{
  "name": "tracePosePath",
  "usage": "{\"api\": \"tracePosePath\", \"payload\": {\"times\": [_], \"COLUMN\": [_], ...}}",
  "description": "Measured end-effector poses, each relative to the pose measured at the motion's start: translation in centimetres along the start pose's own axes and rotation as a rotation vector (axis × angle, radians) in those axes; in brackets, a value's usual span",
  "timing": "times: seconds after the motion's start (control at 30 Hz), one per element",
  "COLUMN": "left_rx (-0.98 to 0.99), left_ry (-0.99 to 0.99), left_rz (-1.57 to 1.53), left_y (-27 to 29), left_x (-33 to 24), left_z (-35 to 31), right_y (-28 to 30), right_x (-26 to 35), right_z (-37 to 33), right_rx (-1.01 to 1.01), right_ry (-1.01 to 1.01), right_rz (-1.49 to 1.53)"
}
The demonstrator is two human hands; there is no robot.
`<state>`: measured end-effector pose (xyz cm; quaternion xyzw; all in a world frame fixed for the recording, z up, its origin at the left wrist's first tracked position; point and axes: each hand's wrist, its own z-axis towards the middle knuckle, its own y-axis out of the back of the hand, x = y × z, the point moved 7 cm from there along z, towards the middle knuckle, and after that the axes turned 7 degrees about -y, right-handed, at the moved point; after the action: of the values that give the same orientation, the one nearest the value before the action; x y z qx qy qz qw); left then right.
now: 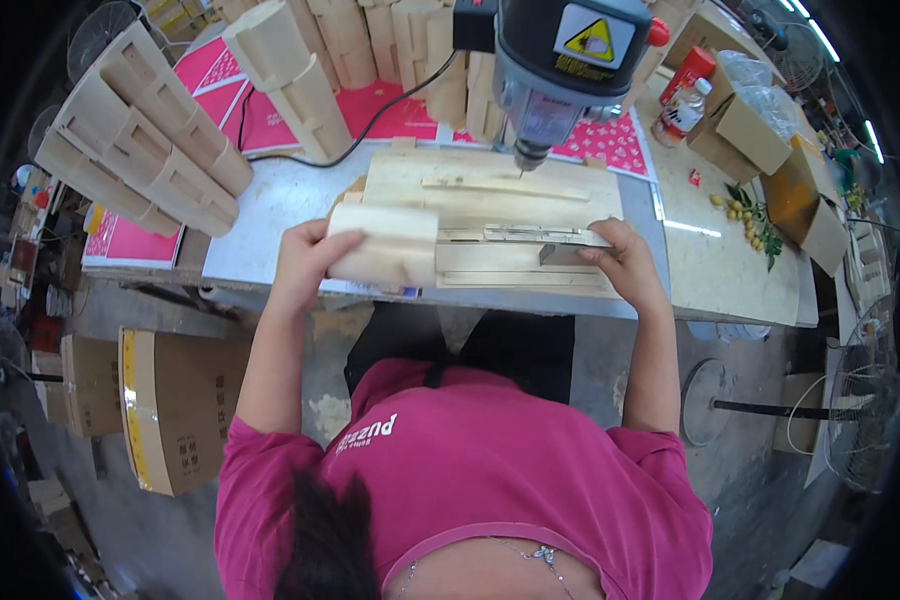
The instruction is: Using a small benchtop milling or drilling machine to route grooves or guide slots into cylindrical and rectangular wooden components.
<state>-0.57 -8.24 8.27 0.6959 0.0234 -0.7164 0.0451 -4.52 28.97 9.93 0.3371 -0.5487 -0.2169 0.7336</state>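
My left hand [305, 262] is closed on a pale, curved wooden piece [385, 245], thumb on top; the piece is slightly blurred. It lies over the left end of a wooden jig board [390, 180] on the bench. My right hand [628, 262] pinches the right end of a thin, slotted metal strip [540, 234] with a bent flap. The strip runs along the jig toward the wooden piece; whether they touch I cannot tell. Behind the jig stands a bench drill [560, 70], its thin bit pointing down above the board.
Tall stacks of curved wooden pieces [150, 130] stand at the left, with more stacks [290, 90] at the back. A black cable [370, 122] crosses behind the jig. On the right are a plastic bottle [680, 112], yellow fruit on a twig [740, 212] and open cardboard boxes [805, 195].
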Motion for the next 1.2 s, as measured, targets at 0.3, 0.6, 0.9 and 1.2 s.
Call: {"api": "tracePosePath", "payload": {"times": [0.3,0.6,0.9,1.2], "left_rx": [-0.058,0.126,0.182,0.101], "left_ry": [0.25,0.294,-0.705,-0.579], "left_rz": [-0.053,-0.355,0.506,0.87], "left_y": [-4.3,-10.7,-11.6,-13.8], "left_x": [3.3,5.4,2.1,3.5], "left_z": [0.6,0.3,-2.9,2.0], "right_y": [-0.9,-1.1,-0.6,0.4], "right_x": [1.0,1.1,0.6,-2.4], "right_z": [-0.5,-0.9,-1.6,3.1], "right_rx": [-0.018,-0.063,-0.151,-0.221], "right_ry": [0.053,0.042,0.04,-0.001], "right_rz": [-0.008,-0.053,-0.004,-0.034]}}
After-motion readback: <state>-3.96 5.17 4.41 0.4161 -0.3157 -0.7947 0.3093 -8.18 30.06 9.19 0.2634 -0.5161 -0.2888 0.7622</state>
